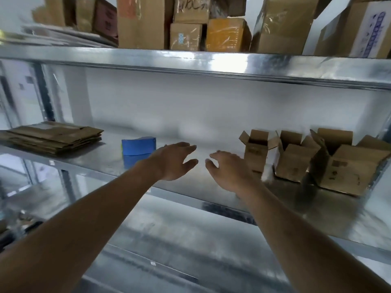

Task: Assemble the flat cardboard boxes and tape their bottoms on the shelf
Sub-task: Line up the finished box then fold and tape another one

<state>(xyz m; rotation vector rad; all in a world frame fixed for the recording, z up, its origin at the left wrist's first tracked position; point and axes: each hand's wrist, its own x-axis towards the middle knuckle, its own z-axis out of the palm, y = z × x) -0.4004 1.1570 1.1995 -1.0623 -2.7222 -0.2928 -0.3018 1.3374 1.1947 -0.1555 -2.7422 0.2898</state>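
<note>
Brown flat cardboard boxes (53,137), a blue object (138,145), possibly tape, on the silvery shelf (190,182).

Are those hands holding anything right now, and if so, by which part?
Nothing is held. The left hand and right hand hover open over the shelf, between the blue tape roll and the assembled boxes.

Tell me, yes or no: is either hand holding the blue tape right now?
No. Both the left hand and right hand hover open and empty, the blue tape sitting untouched on the shelf.
</note>
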